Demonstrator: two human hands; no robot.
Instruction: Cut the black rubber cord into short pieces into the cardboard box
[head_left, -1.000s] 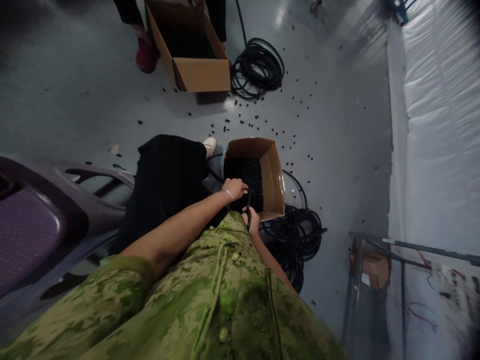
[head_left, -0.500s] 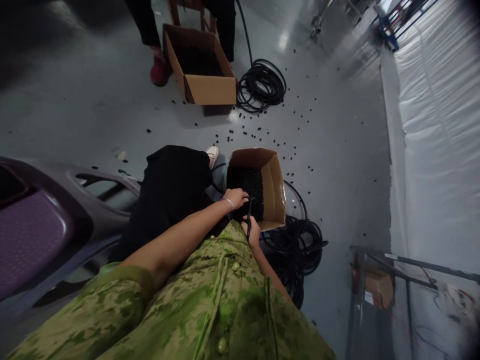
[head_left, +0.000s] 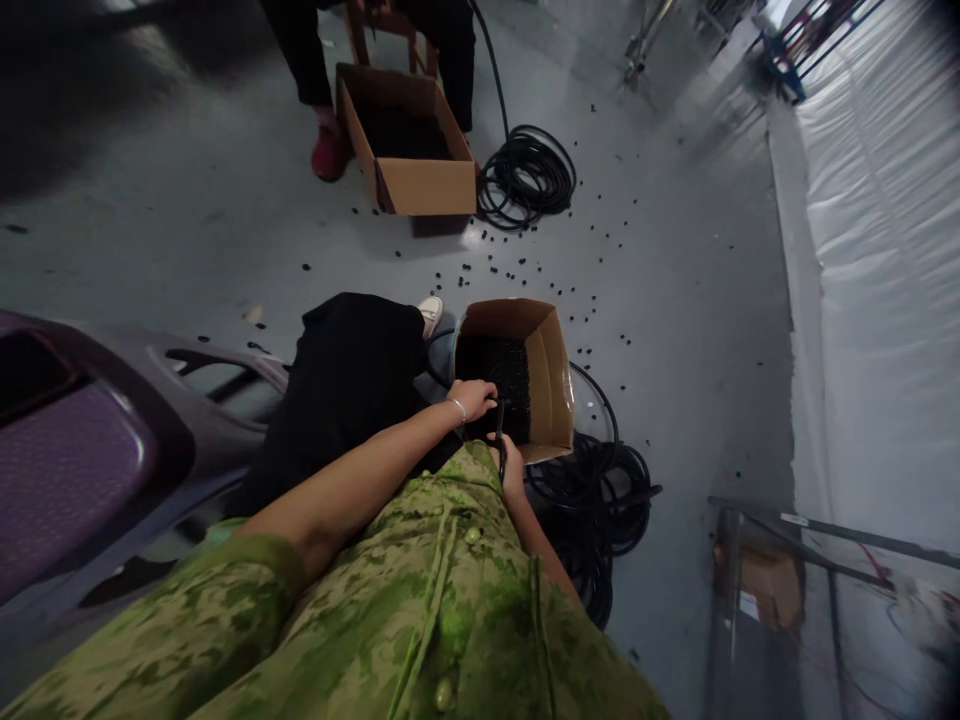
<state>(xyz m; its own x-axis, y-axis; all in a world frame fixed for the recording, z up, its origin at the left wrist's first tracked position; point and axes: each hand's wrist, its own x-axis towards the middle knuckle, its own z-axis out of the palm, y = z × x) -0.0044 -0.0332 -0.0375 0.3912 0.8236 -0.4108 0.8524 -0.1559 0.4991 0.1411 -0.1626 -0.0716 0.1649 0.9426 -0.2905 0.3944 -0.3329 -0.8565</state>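
Observation:
Over the near side of an open cardboard box (head_left: 550, 375) both my hands are close together. A heap of small black pieces (head_left: 510, 365) fills the box's bottom. My left hand (head_left: 474, 398), with a bracelet at the wrist, pinches what looks like the end of a black hose; the fingers cover most of it. My right hand (head_left: 511, 466) is closed around a slim dark hand tool (head_left: 501, 425), whose far end points up towards the left fingertips. Its exact kind is too small to make out.
Coiled black hose (head_left: 615, 490) lies right of the box. Ahead, a seated person's legs (head_left: 296, 50) flank another cardboard box (head_left: 427, 185), beside a second hose coil (head_left: 529, 180). Small black bits dot the floor. A purple-grey plastic chair (head_left: 82, 450) stands left.
The whole view has shifted slightly, so everything sits a little lower and further right. Both hands keep nearly the same position and grip over the box.

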